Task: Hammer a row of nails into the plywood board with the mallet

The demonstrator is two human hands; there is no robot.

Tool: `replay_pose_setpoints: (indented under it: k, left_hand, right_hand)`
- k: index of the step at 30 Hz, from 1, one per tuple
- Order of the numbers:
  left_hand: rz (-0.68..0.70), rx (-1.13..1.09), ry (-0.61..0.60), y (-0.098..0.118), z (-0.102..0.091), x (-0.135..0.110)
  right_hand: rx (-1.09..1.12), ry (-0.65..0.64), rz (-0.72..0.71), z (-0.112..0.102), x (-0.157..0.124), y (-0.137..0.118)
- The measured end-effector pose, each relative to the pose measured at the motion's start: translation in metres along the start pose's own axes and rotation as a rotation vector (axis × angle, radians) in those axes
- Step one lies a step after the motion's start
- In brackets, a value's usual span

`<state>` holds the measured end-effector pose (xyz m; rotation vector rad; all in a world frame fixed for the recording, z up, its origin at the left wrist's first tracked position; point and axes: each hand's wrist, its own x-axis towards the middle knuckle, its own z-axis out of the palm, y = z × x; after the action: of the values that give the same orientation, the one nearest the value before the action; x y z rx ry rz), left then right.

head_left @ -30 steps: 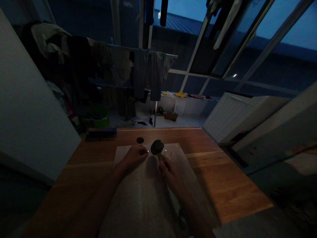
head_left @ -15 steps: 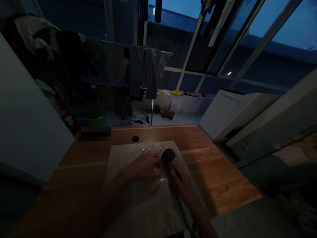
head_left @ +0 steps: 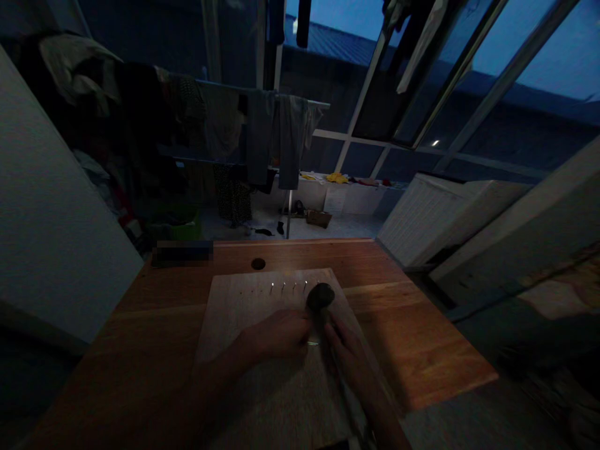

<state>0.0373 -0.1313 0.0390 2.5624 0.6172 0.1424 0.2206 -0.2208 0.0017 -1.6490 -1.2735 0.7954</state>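
My right hand (head_left: 347,350) is wrapped round the handle of a mallet with a round dark head (head_left: 321,295), held over the right part of a pale wooden board (head_left: 276,400). My left hand (head_left: 284,334) is beside the mallet head, its fingers drawn together; whatever they hold is hidden. Just beyond both hands, several thin nails (head_left: 283,287) stand upright in a row near the board's far edge. Small dark marks (head_left: 252,291) continue that row to the left. A few loose nails (head_left: 312,343) lie on the board between my hands, partly covered.
The board rests on a wooden table (head_left: 422,350) with a round hole (head_left: 258,264) near its far edge. A dark, blurred-out object (head_left: 182,253) sits at the far left corner. Behind are a clothes rack with hanging laundry (head_left: 290,137), a green basket (head_left: 187,225) and a white ridged appliance (head_left: 422,215).
My left hand has moved slightly down and right, away from the upright nails and over part of the loose ones, and its fingers have closed. The mallet has barely moved.
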Motion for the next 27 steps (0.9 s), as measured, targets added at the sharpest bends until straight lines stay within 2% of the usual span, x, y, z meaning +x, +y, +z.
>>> replay_pose_setpoints:
  k: [5,12,17,21,27]
  left_hand:
    - [-0.068,0.025,-0.013,0.001,-0.008,-0.004]
    - [-0.143,0.028,-0.081,0.004,-0.009,-0.002]
    - [-0.177,0.059,-0.134,0.002,-0.022,-0.009]
    - [-0.288,0.048,-0.071,-0.016,-0.043,-0.021]
    - [-0.456,0.092,0.087,-0.067,-0.069,-0.045]
  right_hand:
    - [0.017,0.015,0.003,0.000,0.000,0.000]
    - [0.013,0.008,0.011,0.001,0.000,0.000]
    - [0.016,0.004,0.005,0.000,0.000,0.000]
    - [0.011,0.003,0.015,0.001,0.000,0.004]
    - [0.003,0.033,0.037,0.003,-0.001,0.006]
